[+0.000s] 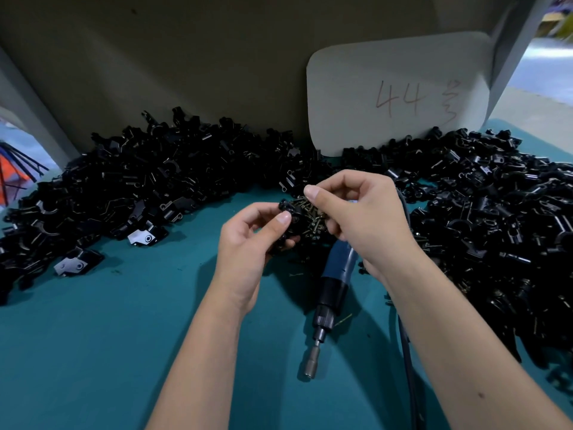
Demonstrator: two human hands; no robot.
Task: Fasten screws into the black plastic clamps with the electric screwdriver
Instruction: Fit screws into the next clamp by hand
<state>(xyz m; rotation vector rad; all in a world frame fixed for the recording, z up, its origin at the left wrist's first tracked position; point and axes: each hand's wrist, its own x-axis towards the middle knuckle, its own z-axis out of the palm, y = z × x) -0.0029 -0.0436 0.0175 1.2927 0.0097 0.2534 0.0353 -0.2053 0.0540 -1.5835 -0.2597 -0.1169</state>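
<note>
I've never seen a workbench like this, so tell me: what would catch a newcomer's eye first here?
First, the two great heaps of black plastic clamps, one at the left and one at the right of the teal table. In the middle, the left hand holds a clamp while the right hand pinches at a small pile of screws. The blue electric screwdriver lies idle on the table under the right wrist.

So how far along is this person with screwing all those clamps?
Done: cannot tell; neither black pile is visibly finished. In hand: the left hand grips one clamp while the right hand pinches a screw over the screw heap. Left: the electric screwdriver lies untouched on the table, and both clamp piles remain.
</note>
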